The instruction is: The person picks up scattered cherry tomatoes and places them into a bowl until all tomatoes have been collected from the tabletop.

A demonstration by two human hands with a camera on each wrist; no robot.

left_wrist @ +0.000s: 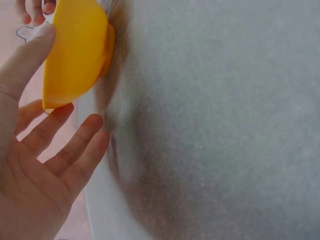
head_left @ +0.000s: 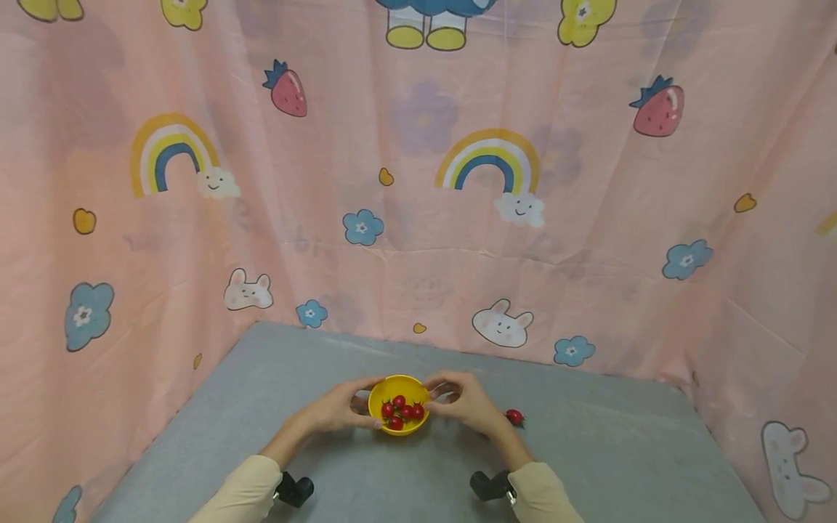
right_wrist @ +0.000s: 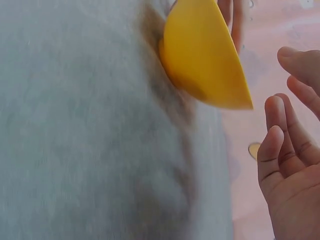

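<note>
A yellow bowl [head_left: 400, 426] in the middle of the head view holds several small red cherry tomatoes [head_left: 407, 412] with green tops. My left hand [head_left: 340, 404] grips the bowl's left side; in the left wrist view its thumb lies at the rim and its fingertips reach the rim's other edge. The bowl's foot [left_wrist: 108, 50] is close to the grey surface. My right hand [right_wrist: 295, 165] is beside the right rim, thumb and fingers spread apart, with a gap to the bowl in the right wrist view. Another cherry tomato [head_left: 515, 418] lies right of my right wrist.
The grey table [head_left: 628, 450] spreads under both hands. A pink printed curtain [head_left: 418, 261] hangs behind it and along both sides. Black wrist-camera mounts [head_left: 294, 489] stick out from both cream sleeves [head_left: 245, 488].
</note>
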